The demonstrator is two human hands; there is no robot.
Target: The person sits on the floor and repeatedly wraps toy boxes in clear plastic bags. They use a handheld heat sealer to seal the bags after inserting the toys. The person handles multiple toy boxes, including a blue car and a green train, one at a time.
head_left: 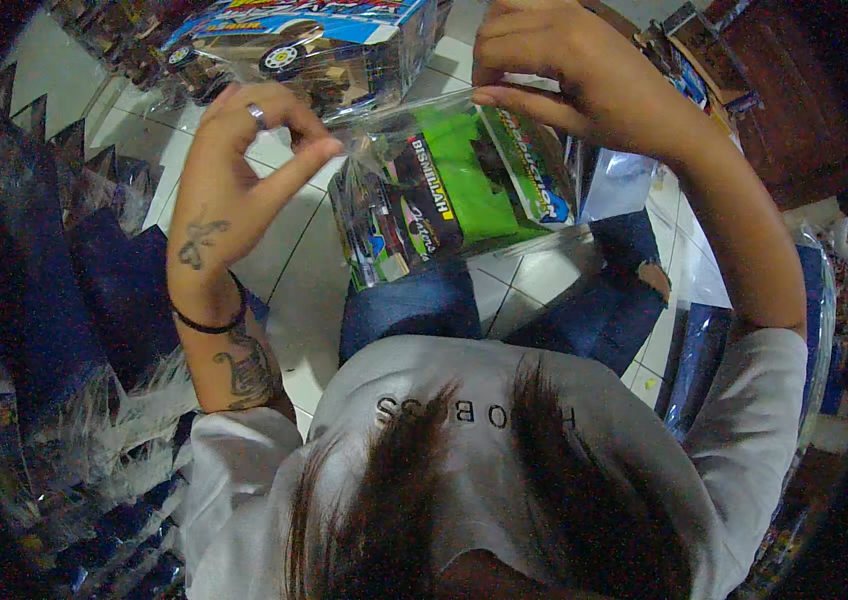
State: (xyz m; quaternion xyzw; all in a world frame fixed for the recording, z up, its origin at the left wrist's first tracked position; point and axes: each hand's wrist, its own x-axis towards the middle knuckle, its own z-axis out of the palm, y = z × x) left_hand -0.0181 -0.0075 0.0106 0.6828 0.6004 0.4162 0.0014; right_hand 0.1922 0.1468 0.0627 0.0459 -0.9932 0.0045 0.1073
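Note:
A green and black printed toy body, probably a toy truck, sits in a clear plastic bag [489, 185] above my knees. At the bag's far left corner, my left hand [229, 170] pinches the plastic between thumb and fingers. My right hand [569, 75] is across from it at the far right edge, thumb and curled fingers closed on the same plastic. Clear film stretches between the two hands. The fingertips of my right hand are partly cut off by the top of the view.
Just beyond the bag stands a plastic-wrapped toy truck [329, 65] with a blue top and black wheels. Dark plastic-wrapped goods [74, 300] are piled along my left. A brown wooden surface [779, 110] is at the far right. White tiles [299, 260] cover the floor.

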